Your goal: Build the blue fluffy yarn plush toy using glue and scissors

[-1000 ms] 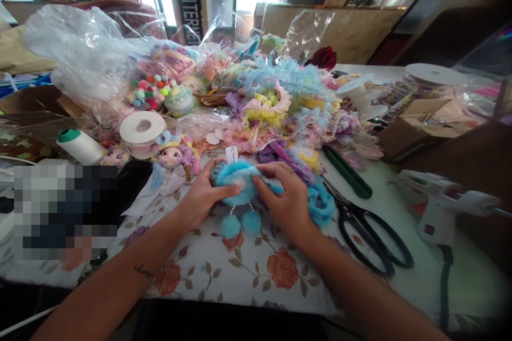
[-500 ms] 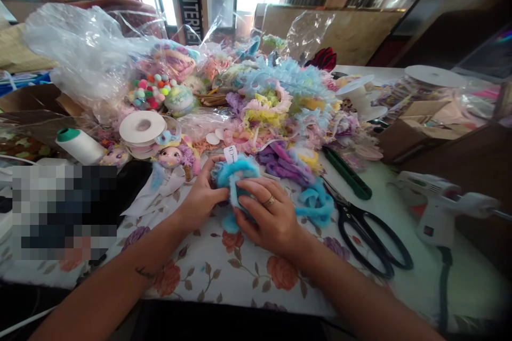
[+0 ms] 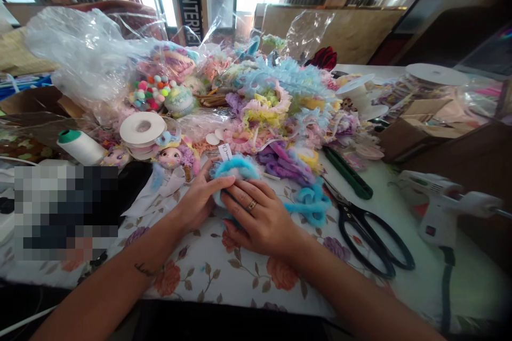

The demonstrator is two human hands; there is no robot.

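A fluffy blue doll piece [image 3: 236, 167] with a small white tag lies on the flowered tablecloth [image 3: 248, 272]. My left hand [image 3: 198, 200] grips its left side, thumb on top. My right hand [image 3: 262, 218], with a ring, lies over its lower part with the fingers pressed down on it, hiding the hanging pom-poms. A strip of blue fluffy trim [image 3: 310, 203] lies just right of my right hand.
Black scissors [image 3: 372, 237] and a white glue gun [image 3: 444, 208] lie to the right. Green-handled pliers [image 3: 346, 170], a pile of pastel trims [image 3: 280, 101], small doll heads [image 3: 172, 157], a ribbon spool [image 3: 142, 128], a thread cone [image 3: 80, 146] and plastic bags [image 3: 88, 53] crowd the back.
My right hand has slid left and down over the blue piece, covering its pom-poms. The piece has been turned and pressed between both hands.
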